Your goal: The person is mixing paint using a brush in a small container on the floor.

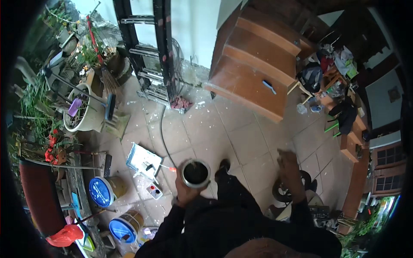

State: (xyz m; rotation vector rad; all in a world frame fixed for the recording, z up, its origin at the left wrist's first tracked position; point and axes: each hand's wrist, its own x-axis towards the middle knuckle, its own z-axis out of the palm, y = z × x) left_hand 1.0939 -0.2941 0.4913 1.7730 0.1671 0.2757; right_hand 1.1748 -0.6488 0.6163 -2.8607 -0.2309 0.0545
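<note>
My left hand (186, 192) is closed round a round cup (196, 173) with a pale metallic rim. Its inside looks dark, and I cannot make out what it holds. Out to the right, my right hand (289, 170) is raised over the floor with fingers stretched out and nothing visible in them. Left of the cup lies a white paint tray (143, 160) with a roller or brush in it. Close by sits a small white tray (154, 191) with red and dark spots.
Two paint buckets with blue lids (101, 191) (122, 229) stand at the left. A black ladder (162, 51) leans on the wall near brown steps (254, 81). A dark hose (162, 133) crosses the tiles. A planter pot (97, 116) stands far left; a wheel (282, 192) lies near my right arm.
</note>
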